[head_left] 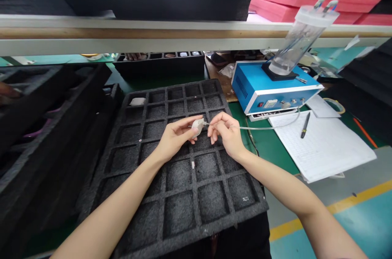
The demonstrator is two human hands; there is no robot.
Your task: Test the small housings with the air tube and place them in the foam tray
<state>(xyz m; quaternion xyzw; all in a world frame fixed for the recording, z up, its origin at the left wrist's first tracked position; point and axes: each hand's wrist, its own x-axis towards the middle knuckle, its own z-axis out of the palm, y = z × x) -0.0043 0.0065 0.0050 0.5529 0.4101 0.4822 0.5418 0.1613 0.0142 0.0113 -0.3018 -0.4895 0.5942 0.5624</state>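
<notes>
My left hand (176,136) pinches a small white plastic piece (198,127) between thumb and fingers, above a black foam tray (180,210) of square compartments. Just to its right, my right hand (225,130) is closed on a thin clear tube (257,128), whose tip meets the white piece; whether it is inserted I cannot tell. From my fingers the tube runs right to the front of a blue box-shaped machine (275,87). Another white piece (137,101) lies in the tray's far-left compartment.
A clear cylinder (295,49) stands tilted in view on the machine. Papers (324,144) with a pen (305,125) lie at right. More black foam trays (45,128) fill the left. A shelf edge (153,34) crosses above. Another person's hand (136,56) shows behind, at a further tray.
</notes>
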